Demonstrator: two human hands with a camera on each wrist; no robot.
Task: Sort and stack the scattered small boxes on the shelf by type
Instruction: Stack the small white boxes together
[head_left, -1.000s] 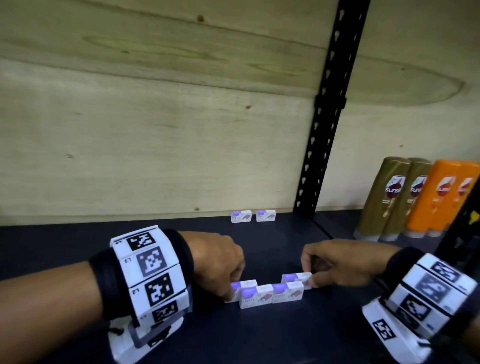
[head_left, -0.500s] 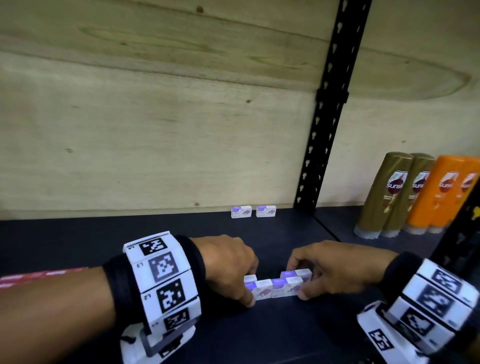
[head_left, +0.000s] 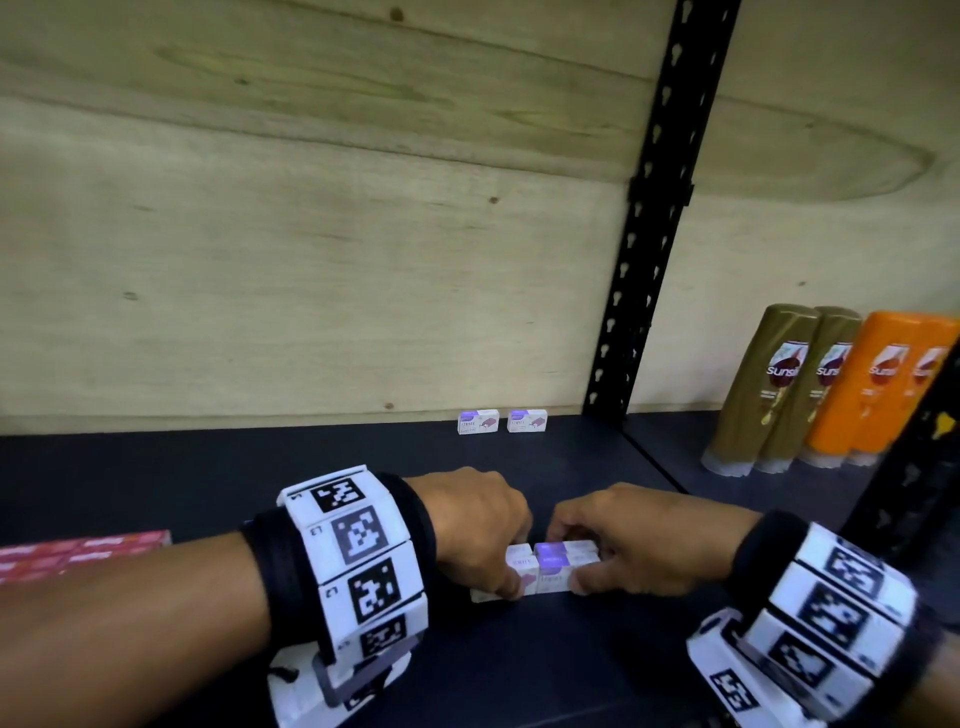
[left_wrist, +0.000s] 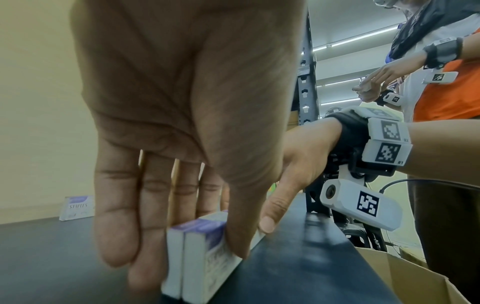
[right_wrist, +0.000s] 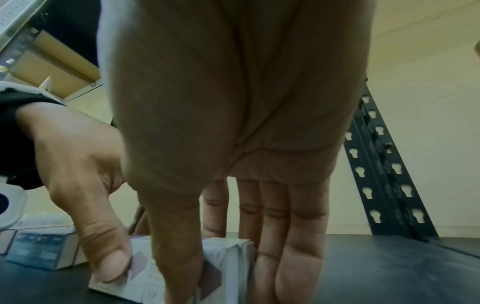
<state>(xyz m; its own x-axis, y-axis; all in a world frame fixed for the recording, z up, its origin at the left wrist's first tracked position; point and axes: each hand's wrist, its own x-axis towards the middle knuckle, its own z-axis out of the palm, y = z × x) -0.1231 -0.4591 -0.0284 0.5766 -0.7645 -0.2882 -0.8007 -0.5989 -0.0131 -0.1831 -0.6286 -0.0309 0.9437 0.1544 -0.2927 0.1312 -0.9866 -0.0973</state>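
Several small white-and-purple boxes (head_left: 551, 570) stand pressed together as one tight block on the dark shelf (head_left: 260, 478), near its front. My left hand (head_left: 514, 569) pinches the block's left end, its thumb in front and its fingers (left_wrist: 116, 226) behind the boxes (left_wrist: 200, 257). From the other side, my right hand (head_left: 571, 564) pinches the right end of the boxes (right_wrist: 228, 265) the same way. Two more boxes of this kind, one (head_left: 478, 421) beside the other (head_left: 528, 420), stand against the back wall.
Flat red boxes (head_left: 78, 556) lie at the left edge of the shelf. Brown bottles (head_left: 769, 384) and orange bottles (head_left: 883, 384) stand in the bay to the right, past a black upright post (head_left: 654, 208). An open cardboard box (left_wrist: 415, 277) sits below the shelf's front, with another person (left_wrist: 446, 82) nearby.
Both hands have moved toward each other. The boxes, staggered and spread out a second ago, now form one compact block between them.
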